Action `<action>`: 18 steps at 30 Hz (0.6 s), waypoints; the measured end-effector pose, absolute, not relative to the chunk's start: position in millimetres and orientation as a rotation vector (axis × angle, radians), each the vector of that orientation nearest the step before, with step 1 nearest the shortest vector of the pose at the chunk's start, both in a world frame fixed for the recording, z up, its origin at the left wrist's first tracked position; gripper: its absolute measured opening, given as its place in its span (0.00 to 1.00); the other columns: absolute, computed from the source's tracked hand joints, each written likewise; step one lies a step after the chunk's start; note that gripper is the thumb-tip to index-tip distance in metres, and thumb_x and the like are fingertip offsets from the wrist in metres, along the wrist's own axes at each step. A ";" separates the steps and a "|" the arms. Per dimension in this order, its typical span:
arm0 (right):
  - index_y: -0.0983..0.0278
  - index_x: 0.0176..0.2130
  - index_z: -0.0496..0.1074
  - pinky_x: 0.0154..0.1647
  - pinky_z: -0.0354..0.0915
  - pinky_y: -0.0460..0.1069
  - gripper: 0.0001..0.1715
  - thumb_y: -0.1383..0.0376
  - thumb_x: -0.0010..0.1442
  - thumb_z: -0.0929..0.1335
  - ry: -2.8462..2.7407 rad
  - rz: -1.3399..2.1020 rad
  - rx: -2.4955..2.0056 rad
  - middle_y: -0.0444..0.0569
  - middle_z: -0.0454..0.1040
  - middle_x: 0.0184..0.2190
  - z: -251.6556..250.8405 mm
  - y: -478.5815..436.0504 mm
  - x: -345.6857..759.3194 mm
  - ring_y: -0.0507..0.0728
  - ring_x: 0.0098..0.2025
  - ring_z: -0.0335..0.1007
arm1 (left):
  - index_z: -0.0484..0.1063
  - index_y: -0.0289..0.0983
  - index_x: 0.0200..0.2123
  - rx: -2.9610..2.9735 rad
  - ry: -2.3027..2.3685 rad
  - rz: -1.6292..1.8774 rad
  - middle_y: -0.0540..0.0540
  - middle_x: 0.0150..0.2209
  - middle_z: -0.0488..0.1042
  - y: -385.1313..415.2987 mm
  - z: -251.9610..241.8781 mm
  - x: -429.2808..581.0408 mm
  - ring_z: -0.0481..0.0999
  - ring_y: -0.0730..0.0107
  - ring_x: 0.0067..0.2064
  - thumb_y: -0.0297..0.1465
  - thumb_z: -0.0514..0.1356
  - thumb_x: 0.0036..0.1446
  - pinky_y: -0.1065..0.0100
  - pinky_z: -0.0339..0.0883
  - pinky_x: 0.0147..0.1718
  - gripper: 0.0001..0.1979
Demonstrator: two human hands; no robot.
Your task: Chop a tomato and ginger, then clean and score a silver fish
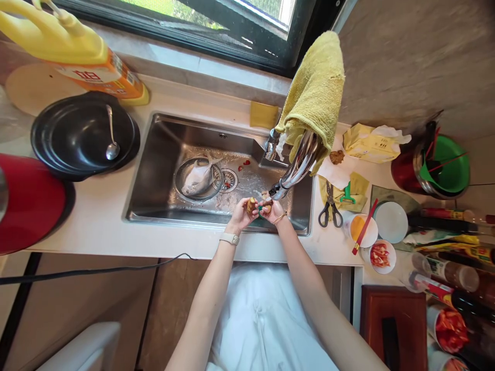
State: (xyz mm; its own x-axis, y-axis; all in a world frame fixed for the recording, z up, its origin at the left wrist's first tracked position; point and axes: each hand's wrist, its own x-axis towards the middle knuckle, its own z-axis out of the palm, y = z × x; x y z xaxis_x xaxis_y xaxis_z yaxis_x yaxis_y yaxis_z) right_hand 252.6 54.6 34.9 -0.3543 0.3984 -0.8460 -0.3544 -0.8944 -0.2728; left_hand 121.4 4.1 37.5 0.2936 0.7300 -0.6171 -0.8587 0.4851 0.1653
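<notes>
Over the front right of the steel sink, my left hand is closed around a brown, knobbly piece of ginger with a yellowish patch. My right hand sits right beside it, its fingers wrapped round another piece of ginger. Something small and green shows between the two hands, too small to name. The faucet spout hangs just above my right hand. To the left in the sink, a whole silvery fish lies in a glass bowl, next to the drain.
A yellow towel drapes the faucet. Right of the sink lie scissors, a green peeler and bowls, one holding red strips. A black pot with a spoon and a yellow oil jug stand left.
</notes>
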 end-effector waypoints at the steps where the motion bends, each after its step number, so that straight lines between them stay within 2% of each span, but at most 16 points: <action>1: 0.64 0.26 0.62 0.16 0.60 0.41 0.19 0.55 0.62 0.61 -0.085 2.228 -1.459 0.42 0.67 0.17 35.7 54.1 251.9 0.45 0.14 0.54 | 0.68 0.34 0.26 -0.190 0.703 1.066 0.49 0.23 0.66 5.2 38.6 121.7 0.61 0.79 0.20 0.33 0.52 0.55 0.75 0.55 0.18 0.10; 6: 0.62 0.29 0.62 0.16 0.59 0.40 0.12 0.58 0.59 0.64 -0.216 1.946 -1.607 0.39 0.67 0.19 36.9 47.8 253.6 0.47 0.18 0.62 | 0.70 0.35 0.30 -0.064 0.780 1.041 0.47 0.26 0.68 11.7 42.0 124.7 0.62 0.77 0.22 0.37 0.53 0.55 0.75 0.54 0.17 0.11; 8: 0.62 0.31 0.63 0.18 0.62 0.41 0.09 0.59 0.58 0.65 -0.246 1.909 -1.607 0.38 0.68 0.20 36.0 45.2 258.6 0.47 0.19 0.64 | 0.71 0.35 0.32 -0.039 0.800 1.039 0.46 0.28 0.69 15.1 41.7 128.8 0.64 0.76 0.23 0.38 0.54 0.56 0.75 0.58 0.18 0.12; 10: 0.61 0.33 0.63 0.20 0.64 0.42 0.08 0.59 0.56 0.66 -0.260 1.886 -1.595 0.38 0.70 0.22 34.0 43.7 265.5 0.48 0.19 0.66 | 0.71 0.35 0.36 -0.008 0.807 1.070 0.46 0.31 0.71 19.5 39.9 136.5 0.69 0.75 0.27 0.36 0.57 0.55 0.73 0.64 0.24 0.11; 12: 0.61 0.33 0.64 0.21 0.64 0.43 0.09 0.58 0.56 0.66 -0.256 1.871 -1.598 0.38 0.70 0.21 30.5 43.7 273.1 0.47 0.18 0.65 | 0.70 0.36 0.40 0.042 0.826 1.135 0.47 0.35 0.72 25.2 36.1 147.4 0.72 0.75 0.32 0.31 0.63 0.50 0.72 0.68 0.32 0.13; 14: 0.62 0.32 0.64 0.20 0.63 0.42 0.11 0.57 0.56 0.66 -0.272 1.861 -1.651 0.37 0.69 0.20 25.2 45.2 280.2 0.47 0.16 0.63 | 0.69 0.36 0.41 0.104 0.879 1.200 0.49 0.35 0.73 31.3 30.7 159.7 0.73 0.76 0.34 0.25 0.66 0.42 0.72 0.68 0.36 0.19; 16: 0.62 0.31 0.63 0.18 0.62 0.42 0.13 0.55 0.57 0.65 -0.365 1.845 -1.747 0.37 0.67 0.18 18.6 47.5 285.8 0.46 0.15 0.60 | 0.70 0.34 0.39 0.176 0.958 1.222 0.50 0.32 0.72 36.7 24.5 170.8 0.72 0.77 0.32 0.23 0.67 0.38 0.74 0.66 0.34 0.21; 18: 0.62 0.30 0.62 0.16 0.59 0.41 0.14 0.55 0.56 0.66 -0.485 1.814 -1.833 0.37 0.66 0.17 11.9 50.4 289.4 0.46 0.13 0.58 | 0.70 0.32 0.35 0.248 1.038 1.214 0.51 0.28 0.71 40.4 19.2 178.9 0.71 0.78 0.30 0.24 0.68 0.38 0.75 0.65 0.31 0.18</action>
